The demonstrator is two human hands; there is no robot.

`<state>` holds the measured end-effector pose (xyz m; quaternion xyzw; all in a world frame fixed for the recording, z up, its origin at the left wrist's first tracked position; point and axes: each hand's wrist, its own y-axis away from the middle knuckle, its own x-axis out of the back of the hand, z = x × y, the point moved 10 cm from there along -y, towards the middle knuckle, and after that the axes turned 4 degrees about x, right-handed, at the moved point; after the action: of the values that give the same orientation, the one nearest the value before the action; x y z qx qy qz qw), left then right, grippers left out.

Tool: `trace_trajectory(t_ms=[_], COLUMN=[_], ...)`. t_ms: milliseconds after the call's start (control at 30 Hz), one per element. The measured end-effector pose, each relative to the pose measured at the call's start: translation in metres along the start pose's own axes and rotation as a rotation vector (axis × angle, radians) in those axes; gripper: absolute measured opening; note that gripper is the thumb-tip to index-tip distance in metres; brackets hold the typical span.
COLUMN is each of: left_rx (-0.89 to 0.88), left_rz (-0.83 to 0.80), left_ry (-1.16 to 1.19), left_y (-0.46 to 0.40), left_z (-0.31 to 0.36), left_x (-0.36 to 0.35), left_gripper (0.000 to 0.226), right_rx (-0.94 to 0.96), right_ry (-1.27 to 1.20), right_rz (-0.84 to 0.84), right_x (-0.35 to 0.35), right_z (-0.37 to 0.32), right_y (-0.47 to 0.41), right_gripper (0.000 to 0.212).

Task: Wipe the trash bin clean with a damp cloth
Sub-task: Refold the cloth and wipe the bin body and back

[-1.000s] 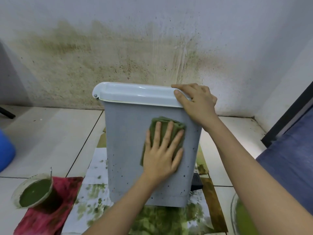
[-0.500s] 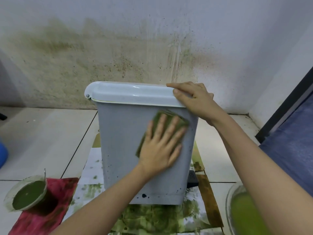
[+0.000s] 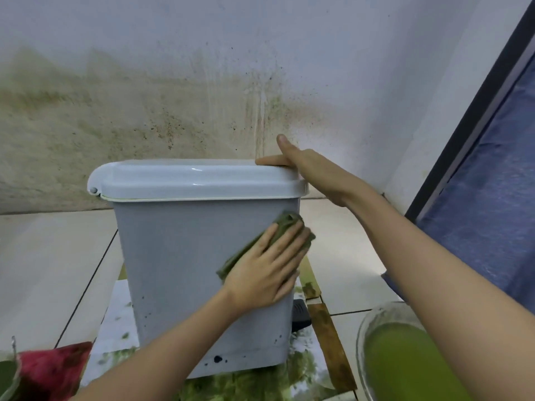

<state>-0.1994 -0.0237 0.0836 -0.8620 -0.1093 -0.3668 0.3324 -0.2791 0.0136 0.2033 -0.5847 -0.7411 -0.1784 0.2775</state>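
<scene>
The left hand (image 3: pixel 265 274) lies flat, fingers spread, pressing a crumpled olive cloth (image 3: pixel 285 227) against the upper right of the trash bin (image 3: pixel 185 270) front — smooth grey plastic, boxy, flecked with dark spots low down. The right hand (image 3: pixel 315 172) rests open on the glossy lid (image 3: pixel 191 178) corner, perhaps only steadying it.

A pale tiled floor (image 3: pixel 52 264) carries stained paper sheets (image 3: pixel 115 322) under a grey bin (image 3: pixel 179 270), a red cloth (image 3: pixel 55 369) at its near-left edge, a glass bowl (image 3: pixel 364 337) near-right.

Bare forearms, no sleeves, hands (image 3: pixel 262 273) ungloved.
</scene>
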Motion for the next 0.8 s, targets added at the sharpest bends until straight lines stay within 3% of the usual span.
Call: trace_trajectory(t_ms=[100,300,467,533,600,700,800], left_rx=[-0.183,0.016,-0.361,-0.437,-0.336,0.020,0.248], left_rz=[-0.032,0.041,-0.173,-0.153,-0.029,0.172,0.210], left_ry=[-0.089,-0.124,-0.064,-0.079,-0.086,-0.080,-0.049], left_y=[0.009,-0.031,0.037,0.060,0.053,0.026,0.020], left_z=[0.005,-0.028,0.043,0.043,0.019,-0.033,-0.039], left_x=[-0.003,0.018,-0.025,-0.025,-0.007,0.027,0.029], left_gripper=[0.056,0.056,0.057,0.058,0.058,0.055,0.055], right_rx=[0.021,0.026,0.032,0.085,0.121,0.144,0.147], right_ry=[-0.043,-0.142,-0.132,-0.082,-0.069,-0.076,-0.039], right_rz=[-0.026,0.009,-0.037,-0.052,-0.008,0.153,0.299], right_x=[-0.002,-0.004,-0.002,-0.008,-0.013,-0.016,-0.017], right_z=[0.001,0.005,0.011,0.011,0.012,0.015,0.016], right_y=[0.004,0.006,0.012,0.015,0.016,0.019,0.023], right_gripper=[0.059,0.054,0.052,0.048,0.042,0.032,0.033])
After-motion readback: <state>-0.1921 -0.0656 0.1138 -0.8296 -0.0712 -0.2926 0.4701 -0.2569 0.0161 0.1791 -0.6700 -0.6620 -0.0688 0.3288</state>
